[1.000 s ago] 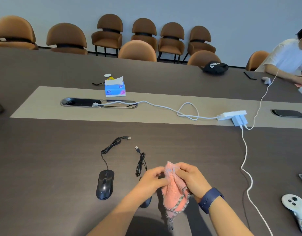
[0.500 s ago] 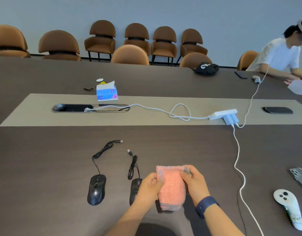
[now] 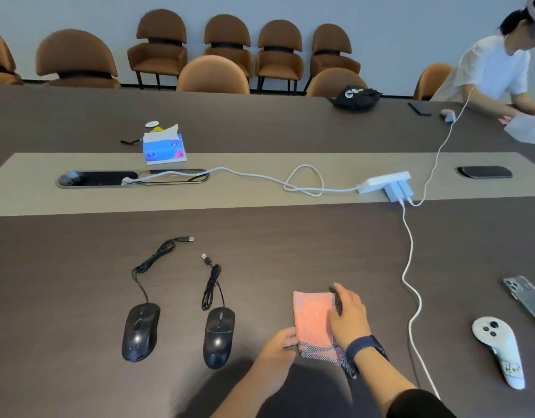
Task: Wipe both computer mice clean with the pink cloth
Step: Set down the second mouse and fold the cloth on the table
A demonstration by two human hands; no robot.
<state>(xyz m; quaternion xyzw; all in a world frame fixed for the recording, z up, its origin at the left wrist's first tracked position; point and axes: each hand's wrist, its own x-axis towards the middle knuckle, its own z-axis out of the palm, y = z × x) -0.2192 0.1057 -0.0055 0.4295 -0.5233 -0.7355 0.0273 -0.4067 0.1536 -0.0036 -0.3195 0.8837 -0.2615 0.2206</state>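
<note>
Two black wired mice lie side by side on the dark table, the left mouse [image 3: 140, 331] and the right mouse [image 3: 219, 337], each with its cable bundled beyond it. Right of them, the folded pink cloth [image 3: 313, 319] lies flat on the table. My right hand [image 3: 349, 316] rests on the cloth's right edge, thumb on top and fingers curled over the side. At the cloth's lower left corner, my left hand [image 3: 278, 348] has its fingertips on the fabric. Neither hand touches a mouse.
A white cable [image 3: 411, 285] runs down the table right of my right hand. A white controller [image 3: 498, 348] and a phone [image 3: 525, 297] lie at the right. Further back are a power strip [image 3: 383, 181], a tissue box [image 3: 164, 148], and a person seated at the far right.
The cloth has come down from between my raised hands and now lies flat on the table, further right. The right mouse, earlier partly behind my left hand, is fully in view.
</note>
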